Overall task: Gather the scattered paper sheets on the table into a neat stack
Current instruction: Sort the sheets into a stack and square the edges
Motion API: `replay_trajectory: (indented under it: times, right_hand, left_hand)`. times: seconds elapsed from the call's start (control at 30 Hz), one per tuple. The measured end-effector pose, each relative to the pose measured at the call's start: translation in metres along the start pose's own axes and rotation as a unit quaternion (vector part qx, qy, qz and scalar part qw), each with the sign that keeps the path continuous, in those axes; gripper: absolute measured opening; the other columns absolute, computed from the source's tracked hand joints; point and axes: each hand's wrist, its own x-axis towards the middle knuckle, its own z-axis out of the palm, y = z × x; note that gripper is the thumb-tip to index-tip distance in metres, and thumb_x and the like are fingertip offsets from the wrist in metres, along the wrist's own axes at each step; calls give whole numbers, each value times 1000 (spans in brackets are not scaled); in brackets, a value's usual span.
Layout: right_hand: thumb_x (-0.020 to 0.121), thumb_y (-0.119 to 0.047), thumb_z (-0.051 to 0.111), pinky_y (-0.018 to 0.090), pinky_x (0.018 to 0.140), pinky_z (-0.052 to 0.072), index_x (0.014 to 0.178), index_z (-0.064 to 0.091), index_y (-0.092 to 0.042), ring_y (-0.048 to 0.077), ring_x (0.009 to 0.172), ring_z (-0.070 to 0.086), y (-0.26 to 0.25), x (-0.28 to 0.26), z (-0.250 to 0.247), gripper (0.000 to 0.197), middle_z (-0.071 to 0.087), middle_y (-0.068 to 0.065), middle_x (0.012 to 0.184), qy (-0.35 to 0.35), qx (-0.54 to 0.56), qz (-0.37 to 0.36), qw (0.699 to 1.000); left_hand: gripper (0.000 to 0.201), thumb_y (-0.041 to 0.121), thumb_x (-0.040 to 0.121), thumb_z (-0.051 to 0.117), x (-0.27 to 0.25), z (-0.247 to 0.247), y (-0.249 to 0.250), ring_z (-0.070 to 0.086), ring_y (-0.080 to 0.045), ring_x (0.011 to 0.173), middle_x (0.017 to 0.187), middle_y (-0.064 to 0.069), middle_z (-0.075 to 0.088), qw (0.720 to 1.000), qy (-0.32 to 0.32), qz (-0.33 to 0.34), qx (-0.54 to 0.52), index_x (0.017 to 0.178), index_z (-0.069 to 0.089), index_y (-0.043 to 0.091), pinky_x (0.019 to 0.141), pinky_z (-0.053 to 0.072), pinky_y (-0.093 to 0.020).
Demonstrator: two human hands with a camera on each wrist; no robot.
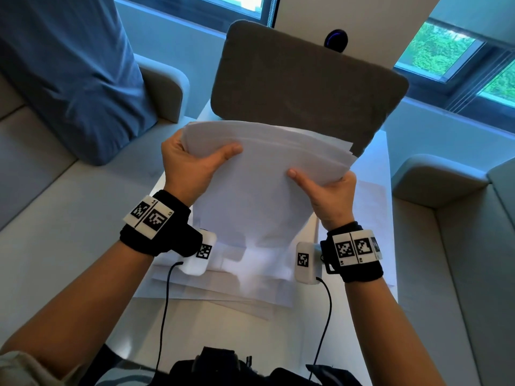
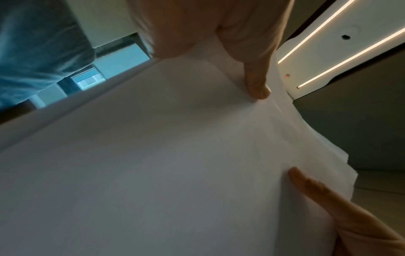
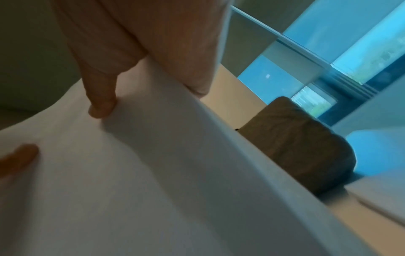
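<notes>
A bundle of white paper sheets [image 1: 259,179] stands tilted on its lower edge above the table, its top edges fanned and uneven. My left hand [image 1: 192,165] grips the bundle's upper left side, thumb across the front and fingers behind. My right hand [image 1: 328,190] grips the right side the same way, thumb on the front. In the left wrist view the paper bundle [image 2: 175,155] fills the frame, with my left hand [image 2: 252,69] on top and the right thumb [image 2: 317,190] below. The right wrist view shows the sheets [image 3: 153,173] under my right hand [image 3: 122,69]. More loose sheets [image 1: 223,285] lie flat on the table beneath.
A white table [image 1: 237,330] runs away from me between two beige sofas [image 1: 50,207]. A grey cushion [image 1: 306,87] leans at the far end behind the paper. A blue pillow [image 1: 72,79] lies on the left sofa. Black cables hang from both wrist units.
</notes>
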Motion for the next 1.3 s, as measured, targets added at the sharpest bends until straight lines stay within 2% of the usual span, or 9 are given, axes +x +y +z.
replay_trajectory:
  times: [0.27, 0.4, 0.57, 0.67, 0.8, 0.93, 1.07, 1.2, 1.3]
  right_hand:
    - [62, 0, 85, 21, 71, 55, 95, 64, -21, 1, 81, 67, 36, -13, 1, 44, 69, -5, 93, 14, -26, 100, 995]
    - [60, 3, 84, 21, 70, 54, 99, 64, -14, 4, 83, 68, 33, -14, 5, 46, 69, -1, 95, 37, 5, 104, 994]
    - [64, -5, 83, 36, 78, 58, 94, 67, -16, 11, 86, 69, 22, -6, 3, 36, 71, -1, 94, 37, 12, 97, 995]
    - [63, -15, 87, 40, 90, 55, 112, 59, -14, 6, 100, 64, 14, -5, -3, 57, 65, -1, 109, 43, -93, 9, 995]
    - [70, -39, 81, 46, 109, 34, 139, 40, -7, 19, 133, 40, -20, 7, -9, 86, 40, 5, 144, 39, -359, -268, 893]
    - [80, -41, 67, 51, 102, 38, 116, 63, -22, 19, 105, 63, -48, 10, 0, 40, 68, -4, 110, -95, -515, -292, 800]
    - [87, -37, 60, 37, 60, 51, 90, 67, -23, 25, 72, 64, -52, 5, -3, 16, 68, -4, 77, -129, -497, -235, 825]
    - [89, -34, 61, 33, 66, 53, 93, 69, -25, 13, 77, 67, -43, 8, -27, 13, 70, -14, 81, -59, -372, -195, 906]
    - [88, -26, 66, 23, 67, 50, 89, 69, -31, 3, 71, 62, -31, 12, -54, 6, 65, -27, 74, -10, -291, -137, 947]
  left_hand:
    - [64, 47, 39, 88, -10, -5, -35, 68, -15, 77, 90, -3, 71, 989, -49, -128, 53, 90, 69, 13, 70, 58, -30]
    - [39, 21, 52, 92, -15, -1, -27, 64, 2, 64, 80, 4, 68, 989, -50, -125, 58, 79, 65, 17, 60, 51, -15]
    - [43, 39, 44, 91, -7, -6, -20, 68, -12, 71, 78, 8, 73, 993, -41, -106, 31, 77, 72, 20, 68, 58, -32]
    - [41, 37, 43, 93, -6, -13, -24, 67, -11, 69, 77, 8, 72, 991, -44, -107, 63, 73, 71, 20, 69, 59, -34]
    - [25, 24, 52, 89, -10, -7, -13, 61, 4, 63, 66, 22, 68, 989, -108, -50, 84, 69, 70, 24, 67, 54, -22]
    - [23, 23, 53, 90, -17, 13, 2, 47, 0, 53, 58, 17, 61, 986, -134, 9, 97, 61, 70, 18, 54, 49, -21]
    - [33, 17, 53, 91, -19, 13, -8, 41, -10, 54, 61, -4, 54, 979, -158, -26, 123, 55, 63, -1, 48, 42, -27]
    - [39, 17, 56, 91, -18, -14, -51, 44, -9, 59, 66, -4, 55, 940, -242, -111, 213, 65, 65, -11, 54, 39, -27]
    - [41, 16, 58, 89, -9, -45, -80, 33, -5, 51, 57, 3, 42, 924, -260, -129, 250, 53, 56, -6, 48, 28, -23]
